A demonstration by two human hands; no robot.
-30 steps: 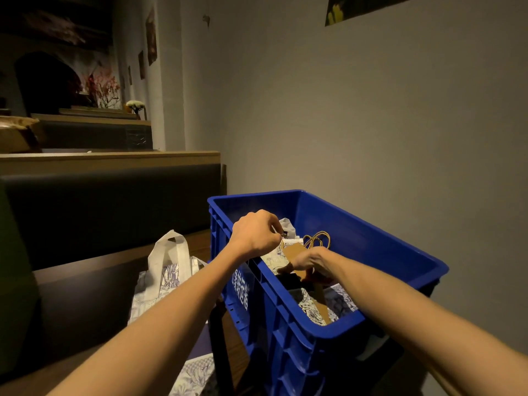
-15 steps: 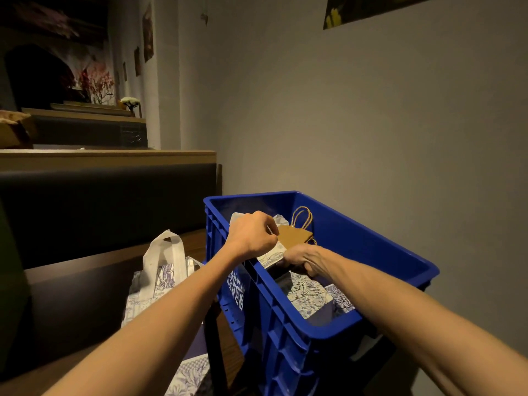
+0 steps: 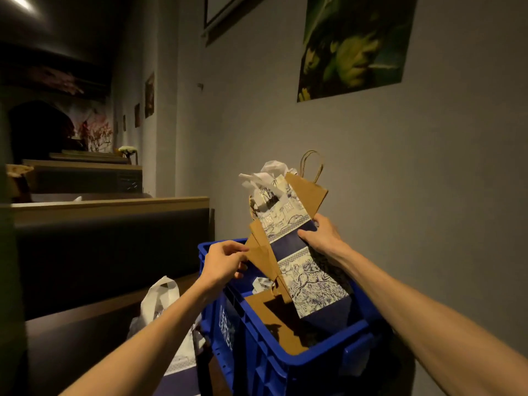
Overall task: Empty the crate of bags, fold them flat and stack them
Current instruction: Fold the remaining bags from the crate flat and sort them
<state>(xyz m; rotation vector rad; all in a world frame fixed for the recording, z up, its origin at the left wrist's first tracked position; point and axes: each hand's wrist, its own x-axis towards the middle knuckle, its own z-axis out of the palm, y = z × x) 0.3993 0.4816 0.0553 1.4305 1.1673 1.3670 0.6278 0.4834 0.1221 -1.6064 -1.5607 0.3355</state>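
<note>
A blue plastic crate (image 3: 257, 355) stands in front of me against the wall. Above it I hold up a bundle of flat bags: a blue-and-white patterned paper bag (image 3: 288, 221) on top of a brown paper bag (image 3: 310, 192) with twisted handles. My left hand (image 3: 223, 262) pinches the bundle's brown left edge. My right hand (image 3: 320, 237) grips its right side, thumb on the dark blue band. Inside the crate lie another brown bag (image 3: 274, 318) and crumpled white paper (image 3: 261, 282).
Left of the crate, bags with white handles (image 3: 160, 298) lie on a dark table (image 3: 71, 338). A padded booth back (image 3: 108, 238) runs behind it. A grey wall with a green poster (image 3: 354, 44) is close on the right.
Both hands have lifted the bundle of bags up out of the crate, from down inside it to well above its rim. The camera has tilted upward.
</note>
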